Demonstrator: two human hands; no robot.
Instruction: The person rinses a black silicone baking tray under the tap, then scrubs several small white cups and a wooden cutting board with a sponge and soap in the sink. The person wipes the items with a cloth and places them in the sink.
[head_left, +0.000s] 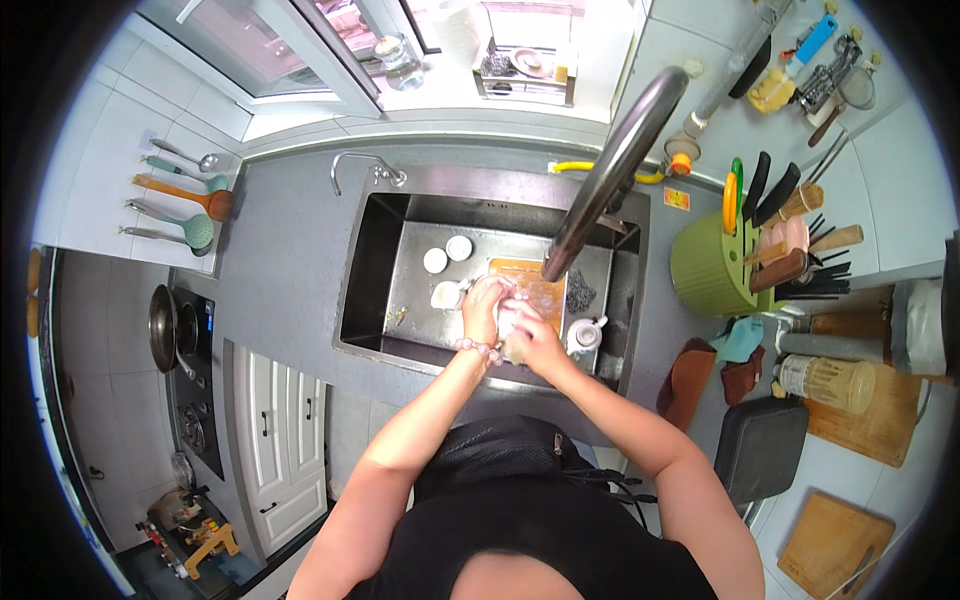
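Over the steel sink, my left hand (481, 313), with a beaded bracelet at the wrist, holds a small whitish vessel (506, 319). Fingers cover most of it, so its exact kind is unclear. My right hand (541, 341) presses against the vessel with a yellowish scrubbing pad or cloth (516, 349) in its grip. Beneath the hands lies an orange-brown tray (529, 271) with several small clear cups on it. Left of them on the sink floor are two white round pieces (447, 253) and a small white pitcher (448, 295). A white teapot (584, 335) and a dark steel-wool scourer (580, 291) sit to the right.
A tall dark faucet (615, 172) arches over the sink's right side; a thin small tap (360, 161) stands behind its left rim. Right of the sink (491, 176) stands a green knife and utensil holder (705, 262). Brown and teal cloths (739, 341) hang nearby.
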